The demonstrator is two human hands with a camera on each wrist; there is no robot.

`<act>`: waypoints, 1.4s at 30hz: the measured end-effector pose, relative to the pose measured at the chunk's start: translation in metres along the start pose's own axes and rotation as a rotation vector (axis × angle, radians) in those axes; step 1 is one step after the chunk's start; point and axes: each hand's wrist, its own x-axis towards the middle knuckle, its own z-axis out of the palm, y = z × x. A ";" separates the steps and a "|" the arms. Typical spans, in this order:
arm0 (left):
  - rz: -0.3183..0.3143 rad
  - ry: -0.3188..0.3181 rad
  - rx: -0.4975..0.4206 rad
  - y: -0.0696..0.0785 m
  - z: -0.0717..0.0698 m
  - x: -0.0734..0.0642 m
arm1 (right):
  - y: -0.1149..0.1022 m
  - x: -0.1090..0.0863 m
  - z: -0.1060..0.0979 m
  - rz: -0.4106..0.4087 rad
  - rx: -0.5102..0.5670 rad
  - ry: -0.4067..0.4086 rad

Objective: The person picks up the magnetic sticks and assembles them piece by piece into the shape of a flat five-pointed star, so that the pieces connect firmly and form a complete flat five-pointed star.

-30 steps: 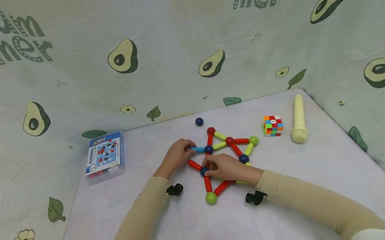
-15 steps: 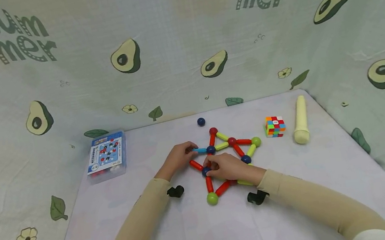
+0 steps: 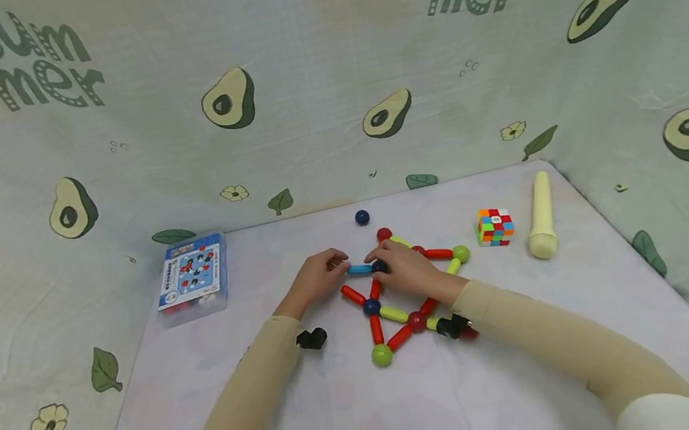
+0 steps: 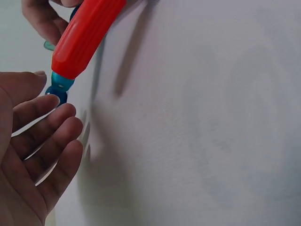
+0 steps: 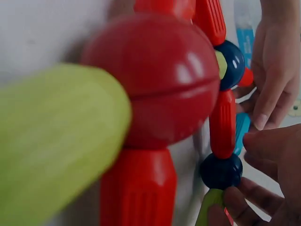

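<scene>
A construction of magnetic rods and balls lies on the table. My left hand [image 3: 319, 276] pinches the outer end of a light-blue rod [image 3: 360, 269] between thumb and index finger; its other fingers are spread loosely in the left wrist view. My right hand [image 3: 407, 265] holds the dark blue ball [image 5: 222, 170] at the rod's inner end, fingertips around it. Below, another dark blue ball [image 3: 371, 307] joins a red rod [image 3: 353, 295] pointing left, a yellow-green rod [image 3: 394, 314] and further red rods. A green ball [image 3: 382, 355] forms the near corner. The right hand covers part of the construction.
A loose dark blue ball [image 3: 362, 217] lies behind the construction. At the left stands a clear box with a blue printed label [image 3: 191, 273]. To the right are a puzzle cube [image 3: 495, 227] and a pale yellow club-shaped object [image 3: 541, 215]. A printed cloth [image 3: 312, 86] hangs behind.
My right hand has moved up and away from the lower dark blue ball to the one at the light-blue rod, uncovering the yellow-green rod and a red ball. The left hand stays at the rod's end.
</scene>
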 end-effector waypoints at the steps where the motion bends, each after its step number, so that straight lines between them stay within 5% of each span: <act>1: -0.007 0.002 0.005 0.000 0.000 0.002 | 0.001 0.002 0.000 -0.007 -0.017 -0.008; 16: -0.087 0.029 0.060 0.006 -0.011 0.034 | -0.006 0.022 -0.004 -0.016 -0.092 -0.059; 29: -0.058 0.018 0.021 0.003 -0.007 0.037 | -0.010 0.040 -0.002 -0.017 -0.170 -0.145; 42: -0.068 0.014 0.040 0.000 -0.002 0.037 | 0.001 0.036 -0.003 -0.042 -0.066 -0.102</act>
